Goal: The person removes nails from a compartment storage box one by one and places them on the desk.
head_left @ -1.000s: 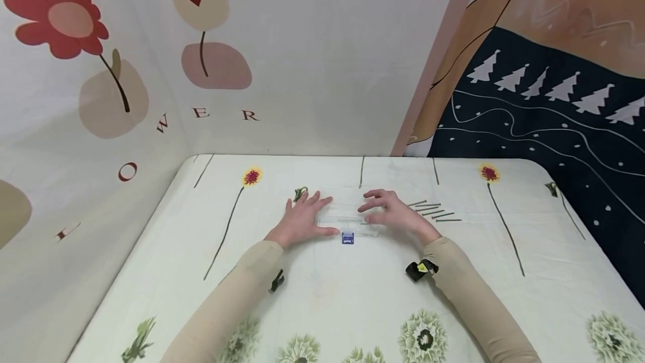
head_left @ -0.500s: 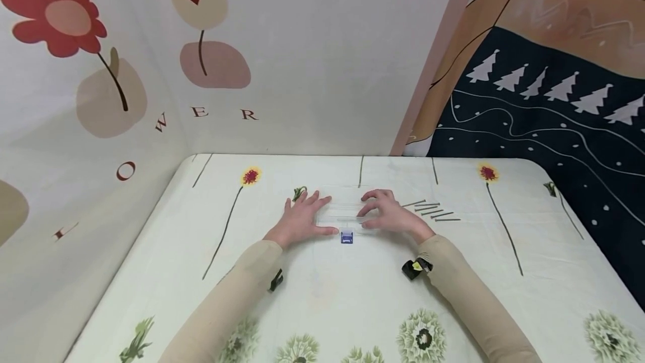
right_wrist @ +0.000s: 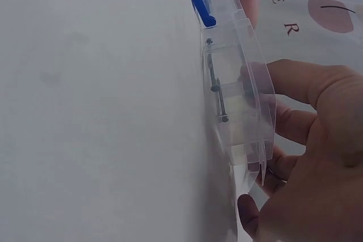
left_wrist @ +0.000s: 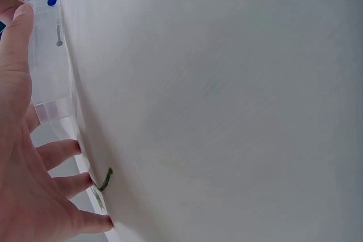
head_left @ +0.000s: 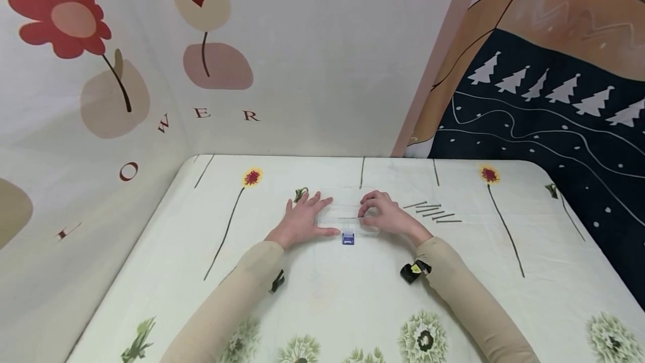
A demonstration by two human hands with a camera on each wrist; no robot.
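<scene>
My left hand (head_left: pixel 302 220) lies spread at the left end of a clear plastic box (left_wrist: pixel 52 77) with a blue latch (head_left: pixel 348 238). Its thumb (left_wrist: pixel 20 29) touches the front side of the box; the other fingertips rest toward the tablecloth. My right hand (head_left: pixel 385 214) is at the box's right end, fingers bent, with the thumb (right_wrist: pixel 283 76) reaching over the wall. A thin nail (head_left: pixel 349 218) shows just left of its fingertips; whether they pinch it is hidden. Through the front wall, nails (right_wrist: pixel 222 103) lie low in the box.
Several loose nails (head_left: pixel 428 210) lie on the tablecloth (head_left: pixel 322 296) to the right of my right hand. A printed cloth wall (head_left: pixel 312 60) stands behind the table's far edge. Dark patterned cloth (head_left: pixel 544 105) hangs at the right.
My right hand has shifted slightly left over the box, and its spread fingers have drawn closer together. My left hand, the box and the loose nails stay in place.
</scene>
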